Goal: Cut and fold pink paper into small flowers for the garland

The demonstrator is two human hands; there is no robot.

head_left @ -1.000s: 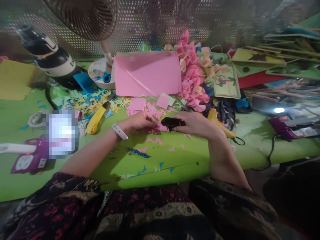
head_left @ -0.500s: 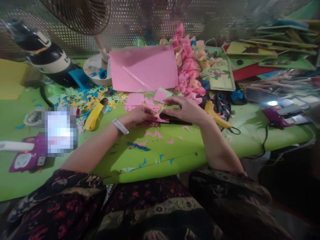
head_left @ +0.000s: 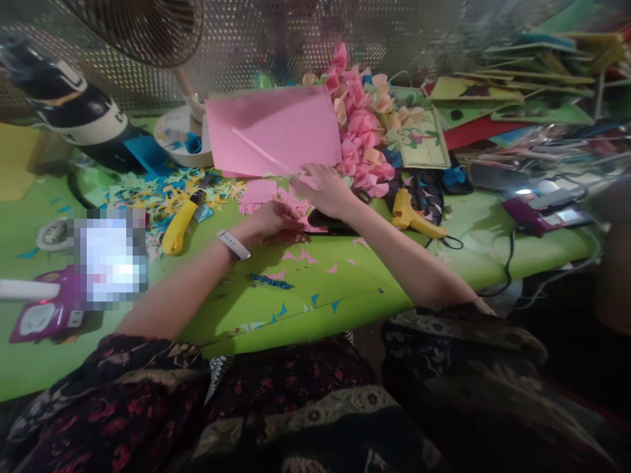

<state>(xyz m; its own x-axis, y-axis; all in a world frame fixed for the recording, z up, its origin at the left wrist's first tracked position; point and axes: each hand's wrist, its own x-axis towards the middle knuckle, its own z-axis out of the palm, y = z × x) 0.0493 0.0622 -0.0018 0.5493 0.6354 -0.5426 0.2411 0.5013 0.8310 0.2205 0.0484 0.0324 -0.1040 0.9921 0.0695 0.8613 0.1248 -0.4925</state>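
Pinching a small pink paper piece (head_left: 317,229) between thumb and fingers of our left hand (head_left: 273,222), we see it plain and thin, partly hidden by our grip. Its exposed part sticks out just right of our fingertips, meeting the black stapler-like tool (head_left: 336,225) above the green table (head_left: 352,284). Our right hand (head_left: 326,189), fingers loosely spread, reaches past the tool; whether it touches anything, we cannot tell.
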